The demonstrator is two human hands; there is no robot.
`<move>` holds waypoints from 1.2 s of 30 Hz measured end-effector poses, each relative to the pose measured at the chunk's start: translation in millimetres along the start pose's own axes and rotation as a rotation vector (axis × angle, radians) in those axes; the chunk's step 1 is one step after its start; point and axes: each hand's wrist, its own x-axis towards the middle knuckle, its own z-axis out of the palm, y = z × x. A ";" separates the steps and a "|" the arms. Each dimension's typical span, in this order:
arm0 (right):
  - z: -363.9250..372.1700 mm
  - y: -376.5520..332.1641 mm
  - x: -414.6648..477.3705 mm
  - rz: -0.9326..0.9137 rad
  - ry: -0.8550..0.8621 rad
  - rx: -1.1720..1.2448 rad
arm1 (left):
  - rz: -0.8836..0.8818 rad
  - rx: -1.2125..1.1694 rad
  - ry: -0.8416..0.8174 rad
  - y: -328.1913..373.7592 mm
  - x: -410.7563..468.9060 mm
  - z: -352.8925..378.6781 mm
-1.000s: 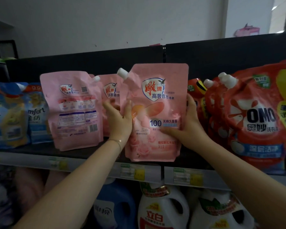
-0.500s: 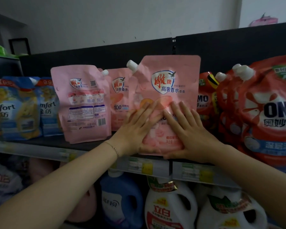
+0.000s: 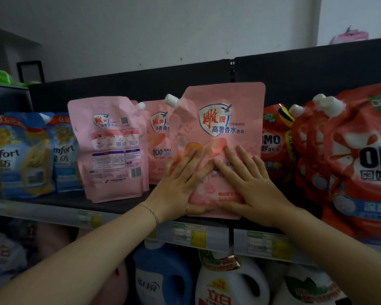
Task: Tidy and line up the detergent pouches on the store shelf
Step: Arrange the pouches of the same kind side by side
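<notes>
A pink detergent pouch [image 3: 224,119] with a white spout stands upright at the shelf's front, label facing me. My left hand [image 3: 180,183] and my right hand [image 3: 251,183] both press flat on its lower half, fingers straight and spread. Behind it to the left stands a second pink pouch [image 3: 158,142], partly hidden. Further left a third pink pouch [image 3: 110,148] stands with its back label facing out.
Red OMO pouches [image 3: 356,164] crowd the shelf on the right, blue Comfort pouches [image 3: 31,155] on the left. The shelf's front rail [image 3: 198,234] carries price tags. Detergent jugs [image 3: 227,285] fill the shelf below.
A second ago both hands gripped the front pink pouch by its sides. They have since shifted onto its face and now lie flat on it; the pouch stands on the shelf.
</notes>
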 end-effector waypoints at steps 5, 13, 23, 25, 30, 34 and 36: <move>2.8 0.6 2.2 -0.001 0.029 0.013 | -0.022 -0.018 0.036 1.1 2.1 2.2; 0.2 -1.9 3.7 0.024 -0.004 -0.063 | -0.054 -0.025 0.000 2.8 1.3 -2.0; -41.2 -32.9 8.1 0.097 -0.224 -0.273 | -0.051 -0.017 -0.228 8.5 3.5 -31.4; -53.8 -40.7 10.2 0.078 -0.189 -0.311 | -0.074 -0.065 -0.309 7.2 1.2 -48.5; -67.7 -54.4 22.0 -0.094 -0.035 -0.327 | -0.133 -0.193 -0.216 -1.6 -28.5 -66.5; -59.2 -72.8 39.9 -0.261 0.003 -0.335 | -0.239 -0.286 -0.125 -10.3 -51.6 -71.2; -54.8 -84.5 51.0 -0.320 0.026 -0.298 | -0.297 -0.279 -0.138 -16.5 -59.4 -74.8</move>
